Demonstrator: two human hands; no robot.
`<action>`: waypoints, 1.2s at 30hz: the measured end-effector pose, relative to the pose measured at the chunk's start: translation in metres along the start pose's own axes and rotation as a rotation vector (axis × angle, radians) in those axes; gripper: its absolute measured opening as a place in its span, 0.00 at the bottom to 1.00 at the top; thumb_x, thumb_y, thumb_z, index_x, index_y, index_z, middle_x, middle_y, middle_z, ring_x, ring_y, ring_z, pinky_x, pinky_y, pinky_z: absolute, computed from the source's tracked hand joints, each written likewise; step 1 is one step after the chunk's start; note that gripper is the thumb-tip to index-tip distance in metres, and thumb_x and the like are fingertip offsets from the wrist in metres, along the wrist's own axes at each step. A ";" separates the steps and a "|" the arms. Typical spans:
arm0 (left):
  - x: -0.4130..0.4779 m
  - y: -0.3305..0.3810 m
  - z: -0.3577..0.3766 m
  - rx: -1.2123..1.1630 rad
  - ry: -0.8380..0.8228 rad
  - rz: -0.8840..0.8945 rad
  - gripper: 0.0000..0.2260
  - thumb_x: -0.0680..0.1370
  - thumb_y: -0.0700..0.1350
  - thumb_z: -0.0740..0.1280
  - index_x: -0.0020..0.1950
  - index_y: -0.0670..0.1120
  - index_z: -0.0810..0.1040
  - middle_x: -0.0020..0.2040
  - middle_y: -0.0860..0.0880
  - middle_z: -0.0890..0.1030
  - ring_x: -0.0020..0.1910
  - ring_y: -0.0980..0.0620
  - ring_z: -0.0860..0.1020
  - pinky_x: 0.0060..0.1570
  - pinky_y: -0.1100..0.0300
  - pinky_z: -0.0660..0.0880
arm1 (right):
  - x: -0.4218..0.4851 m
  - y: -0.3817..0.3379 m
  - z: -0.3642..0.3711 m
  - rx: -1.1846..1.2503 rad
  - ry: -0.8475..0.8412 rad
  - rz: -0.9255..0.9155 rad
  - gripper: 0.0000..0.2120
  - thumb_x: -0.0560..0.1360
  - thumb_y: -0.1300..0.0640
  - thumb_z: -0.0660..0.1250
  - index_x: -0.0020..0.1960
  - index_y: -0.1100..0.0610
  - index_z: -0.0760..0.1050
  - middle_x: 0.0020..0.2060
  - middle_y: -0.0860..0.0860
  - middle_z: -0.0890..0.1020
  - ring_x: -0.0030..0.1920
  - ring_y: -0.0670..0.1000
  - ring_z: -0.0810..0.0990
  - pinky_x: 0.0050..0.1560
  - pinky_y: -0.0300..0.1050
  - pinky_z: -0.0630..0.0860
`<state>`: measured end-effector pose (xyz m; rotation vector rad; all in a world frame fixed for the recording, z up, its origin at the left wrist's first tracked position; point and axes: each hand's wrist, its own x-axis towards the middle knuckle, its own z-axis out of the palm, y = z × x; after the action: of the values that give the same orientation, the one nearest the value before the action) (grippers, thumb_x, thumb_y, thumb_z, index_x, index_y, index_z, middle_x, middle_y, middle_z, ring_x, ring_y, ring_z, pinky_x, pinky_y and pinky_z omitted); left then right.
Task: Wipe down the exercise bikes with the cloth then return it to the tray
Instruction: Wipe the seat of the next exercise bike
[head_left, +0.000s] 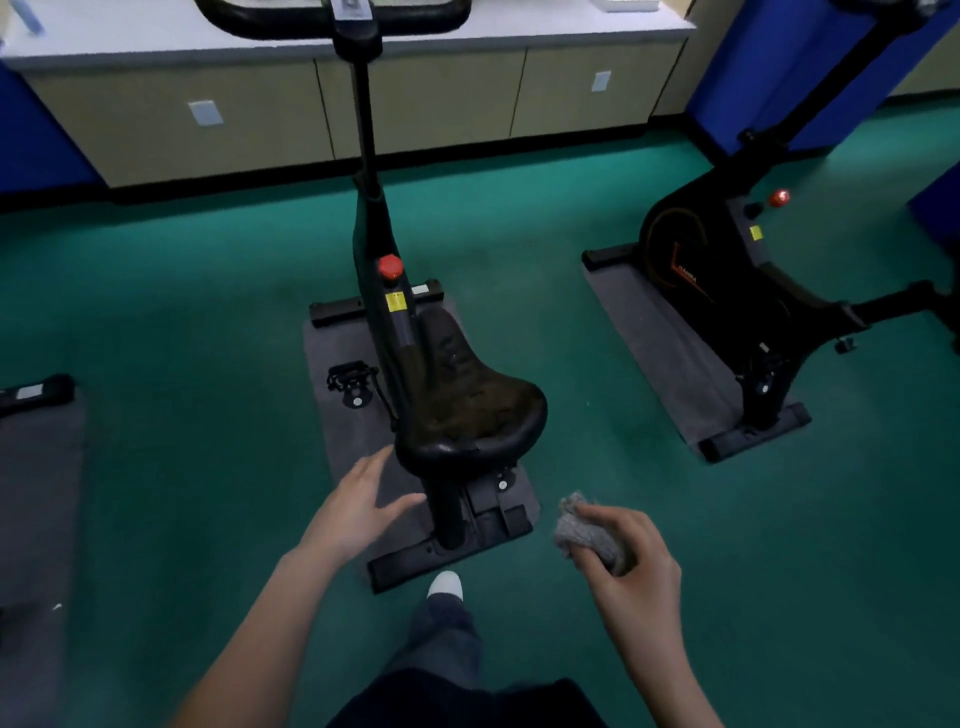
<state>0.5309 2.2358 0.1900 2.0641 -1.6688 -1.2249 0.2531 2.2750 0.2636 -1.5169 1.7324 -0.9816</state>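
My right hand (631, 566), at five o'clock in the view, is curled round a bunched grey cloth (587, 538), fingers and thumb pinching it. The cloth sticks out of the hand toward ten o'clock. It hangs in the air, near the saddle (467, 405) but apart from it.

My left hand (358, 506), at seven o'clock, is spread, fingers straight, holding nothing. Its fingertips are just beside the saddle's rear edge and the seat post; I cannot tell whether they touch.

The black bike (375, 228) stands straight ahead on a grey mat (337, 353), handlebars at twelve o'clock, with a red knob (390, 266) on the frame. My white shoe (445, 584) is at six o'clock, near the bike's rear foot.

A second bike (727, 280) stands on its own mat at two o'clock. The green floor (156, 291) runs back to beige cabinets (166, 119) at eleven o'clock.
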 end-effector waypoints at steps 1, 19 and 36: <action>0.007 0.002 -0.002 -0.029 0.004 -0.002 0.40 0.70 0.65 0.64 0.77 0.51 0.54 0.75 0.48 0.62 0.73 0.50 0.62 0.71 0.55 0.61 | 0.010 0.000 0.001 0.004 -0.013 -0.006 0.19 0.65 0.73 0.74 0.45 0.50 0.81 0.46 0.45 0.81 0.48 0.38 0.79 0.47 0.27 0.71; 0.050 0.020 0.013 -0.371 0.210 -0.082 0.49 0.55 0.63 0.76 0.74 0.55 0.63 0.66 0.60 0.67 0.65 0.62 0.64 0.66 0.65 0.60 | 0.245 -0.049 0.133 -0.022 -0.365 -0.378 0.12 0.69 0.69 0.71 0.51 0.59 0.81 0.50 0.53 0.79 0.51 0.47 0.77 0.53 0.27 0.68; 0.057 0.015 0.025 -0.480 0.268 -0.120 0.44 0.54 0.58 0.80 0.67 0.65 0.66 0.65 0.62 0.70 0.65 0.64 0.68 0.64 0.65 0.63 | 0.254 -0.013 0.132 -0.037 -0.681 -0.704 0.15 0.64 0.72 0.68 0.46 0.58 0.82 0.47 0.46 0.83 0.53 0.49 0.79 0.58 0.38 0.72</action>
<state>0.5033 2.1886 0.1572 1.9359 -1.0255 -1.1771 0.3349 2.0062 0.2096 -2.2142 0.7474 -0.6056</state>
